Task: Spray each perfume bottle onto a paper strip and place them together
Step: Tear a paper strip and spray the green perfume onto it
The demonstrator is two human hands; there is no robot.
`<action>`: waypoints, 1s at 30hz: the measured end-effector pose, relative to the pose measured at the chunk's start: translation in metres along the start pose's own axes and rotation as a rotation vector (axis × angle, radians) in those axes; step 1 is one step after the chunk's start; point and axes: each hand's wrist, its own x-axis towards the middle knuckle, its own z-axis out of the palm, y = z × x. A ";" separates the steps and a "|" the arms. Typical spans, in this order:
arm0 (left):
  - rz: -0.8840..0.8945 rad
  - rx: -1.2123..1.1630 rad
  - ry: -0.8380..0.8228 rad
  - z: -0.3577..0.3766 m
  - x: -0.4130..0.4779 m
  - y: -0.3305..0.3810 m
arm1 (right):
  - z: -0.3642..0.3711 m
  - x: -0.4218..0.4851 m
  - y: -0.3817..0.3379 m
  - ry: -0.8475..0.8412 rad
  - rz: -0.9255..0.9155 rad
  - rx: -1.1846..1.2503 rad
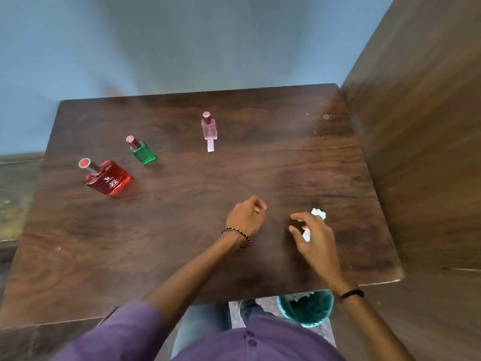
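Pinching a fresh strip (306, 235) in right hand (313, 238), well nearer and right of pink bottle (209, 128), with left hand (246, 217) clenched, empty. Next: carrying it to green bottle (143, 152), left of pink bottle, for spraying.

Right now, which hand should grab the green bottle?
Probably the left hand: it seems empty and lies nearer the green bottle, while the right hand is busy at the white paper.

A dark wooden table (182, 230) stands against a blue-grey wall (156, 43), wooden panel (421, 126) alongside.
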 end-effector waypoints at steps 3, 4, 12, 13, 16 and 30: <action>0.065 0.110 -0.060 0.013 -0.009 0.015 | -0.025 -0.008 0.020 0.018 0.042 -0.026; 0.088 0.147 -0.078 0.018 -0.011 0.019 | -0.031 -0.009 0.027 -0.006 0.078 -0.020; 0.338 0.300 -0.334 0.043 -0.023 0.042 | -0.043 -0.016 0.052 -0.081 0.149 0.077; 0.356 0.312 -0.352 0.044 -0.024 0.044 | -0.044 -0.016 0.054 -0.094 0.152 0.078; 0.396 0.386 -0.378 0.050 -0.028 0.047 | -0.047 -0.014 0.058 -0.139 0.146 0.075; 0.409 0.548 -0.417 0.064 -0.019 0.041 | -0.051 -0.010 0.070 -0.166 0.107 0.042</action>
